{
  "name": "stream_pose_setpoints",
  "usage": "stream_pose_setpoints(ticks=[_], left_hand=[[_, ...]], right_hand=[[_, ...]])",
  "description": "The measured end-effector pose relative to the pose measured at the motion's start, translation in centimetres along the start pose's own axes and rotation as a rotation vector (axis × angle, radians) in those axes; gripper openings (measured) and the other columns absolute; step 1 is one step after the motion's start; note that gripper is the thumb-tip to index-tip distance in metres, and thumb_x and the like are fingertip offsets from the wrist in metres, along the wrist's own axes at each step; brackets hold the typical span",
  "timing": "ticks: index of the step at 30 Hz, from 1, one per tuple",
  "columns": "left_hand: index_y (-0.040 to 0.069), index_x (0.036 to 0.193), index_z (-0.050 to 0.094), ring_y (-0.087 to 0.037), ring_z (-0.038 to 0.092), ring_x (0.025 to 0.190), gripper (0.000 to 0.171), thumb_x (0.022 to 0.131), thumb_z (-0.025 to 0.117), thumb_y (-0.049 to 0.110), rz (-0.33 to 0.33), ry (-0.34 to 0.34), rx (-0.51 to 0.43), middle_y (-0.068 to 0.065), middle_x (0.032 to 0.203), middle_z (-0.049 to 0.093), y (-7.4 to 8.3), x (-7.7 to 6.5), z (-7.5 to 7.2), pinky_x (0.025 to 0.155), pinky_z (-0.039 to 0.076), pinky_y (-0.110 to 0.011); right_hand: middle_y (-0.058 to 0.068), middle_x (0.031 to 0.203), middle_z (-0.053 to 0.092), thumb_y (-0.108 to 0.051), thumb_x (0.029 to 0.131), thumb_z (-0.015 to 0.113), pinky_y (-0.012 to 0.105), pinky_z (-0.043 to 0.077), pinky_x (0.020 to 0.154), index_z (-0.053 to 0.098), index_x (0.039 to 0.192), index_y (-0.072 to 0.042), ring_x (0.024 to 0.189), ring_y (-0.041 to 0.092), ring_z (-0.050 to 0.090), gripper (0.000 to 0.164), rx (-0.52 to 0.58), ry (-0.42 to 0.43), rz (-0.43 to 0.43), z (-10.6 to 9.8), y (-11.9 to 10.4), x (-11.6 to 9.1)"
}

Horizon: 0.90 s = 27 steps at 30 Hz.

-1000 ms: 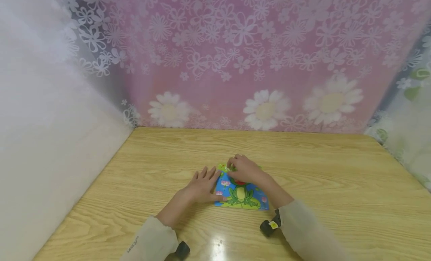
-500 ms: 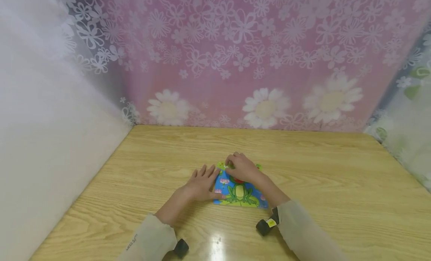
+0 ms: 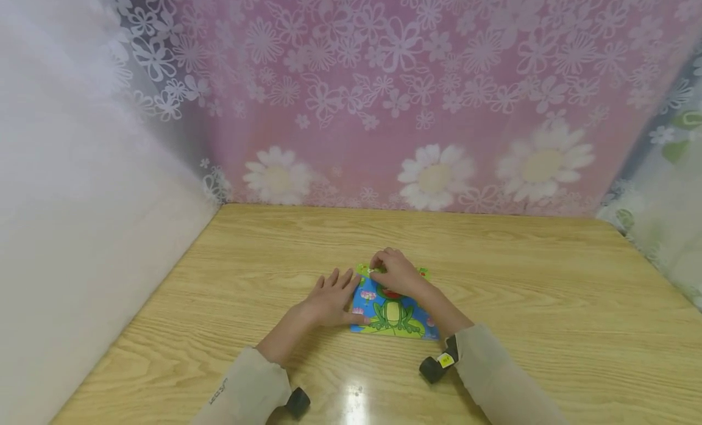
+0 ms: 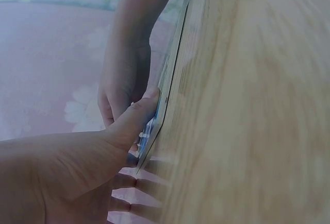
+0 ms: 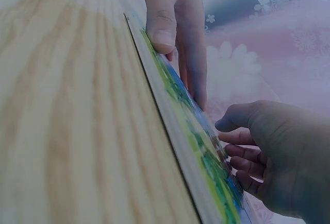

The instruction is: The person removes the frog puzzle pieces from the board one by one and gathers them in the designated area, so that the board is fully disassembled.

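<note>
A thin flat board (image 3: 393,316) with a cartoon frog on a blue background lies on the table, pink flowers printed beside the frog. My left hand (image 3: 328,306) spreads over its left side, with the thumb (image 4: 136,113) resting on the near left corner and the other fingers straight along the left edge. Over the far part of the board, my right hand (image 3: 399,274) bends its fingers down and covers the frog's head. In the right wrist view its fingertips (image 5: 234,136) are at the board's surface; whether they pinch anything is hidden.
The board rests on a light wood-grain table (image 3: 263,248). A pink flowered curtain (image 3: 351,138) hangs along the back edge, and a pale wall-like sheet (image 3: 82,230) runs down the left. Dark wrist cameras stick out below both sleeves.
Both hands stay in about the same places on the board. The head view shifts slightly; the board itself shows no clear movement.
</note>
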<state>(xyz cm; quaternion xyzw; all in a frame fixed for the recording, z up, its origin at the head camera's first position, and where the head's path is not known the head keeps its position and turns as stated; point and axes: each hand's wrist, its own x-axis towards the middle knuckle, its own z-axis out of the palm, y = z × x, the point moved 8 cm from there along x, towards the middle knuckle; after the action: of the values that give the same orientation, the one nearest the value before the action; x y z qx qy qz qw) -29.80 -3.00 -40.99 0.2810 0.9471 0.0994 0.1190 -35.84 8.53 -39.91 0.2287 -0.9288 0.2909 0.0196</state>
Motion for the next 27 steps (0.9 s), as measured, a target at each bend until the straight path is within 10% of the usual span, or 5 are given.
stream_pose_setpoints(ticks=[27], left_hand=[[0.008,0.148,0.017,-0.038,0.004,0.135,0.093,0.081,0.053,0.063,0.001,-0.001,0.001,-0.013,0.151,0.011,-0.20,0.13,0.17,0.104,0.010,-0.056]], right_hand=[[0.012,0.112,0.048,-0.008,0.080,0.067,0.044,0.042,0.085,0.055,0.119,0.003,0.103,0.030,0.043,0.042,0.143,-0.239,-0.109,-0.18,-0.36,-0.69]])
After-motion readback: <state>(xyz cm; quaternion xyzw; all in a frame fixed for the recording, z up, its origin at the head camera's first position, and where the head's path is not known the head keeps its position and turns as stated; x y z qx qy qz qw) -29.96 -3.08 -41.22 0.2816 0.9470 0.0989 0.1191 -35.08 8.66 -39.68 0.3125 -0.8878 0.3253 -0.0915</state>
